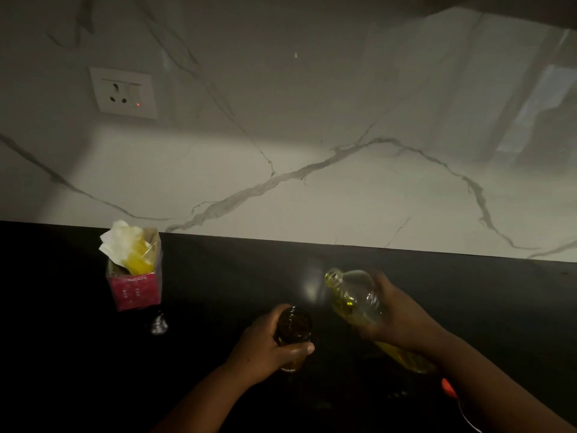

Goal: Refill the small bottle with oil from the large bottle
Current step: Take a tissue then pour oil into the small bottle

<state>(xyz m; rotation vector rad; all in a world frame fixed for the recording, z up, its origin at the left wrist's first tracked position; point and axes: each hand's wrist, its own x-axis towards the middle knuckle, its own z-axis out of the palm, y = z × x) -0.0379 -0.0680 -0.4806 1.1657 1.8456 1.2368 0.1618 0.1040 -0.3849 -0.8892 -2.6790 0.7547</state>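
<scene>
White marble wall (312, 151) with grey veins rises behind a black counter (218, 276), dimly lit. Left of the small bottle, at the wall, stands a pink carton (135, 285) stuffed with white paper and a yellow wrapper; a socket (122, 92) sits on the wall above it. A small shiny thing near the carton is too dark to identify. The small bottle (293, 328), dark and uncapped, stands on the counter, with the left hand (268, 348) wrapped round it. Just right of it, the right hand (396, 317) grips the large bottle (356, 298), clear with yellow oil, tilted with its open mouth up and left, apart from the small bottle's mouth.
</scene>
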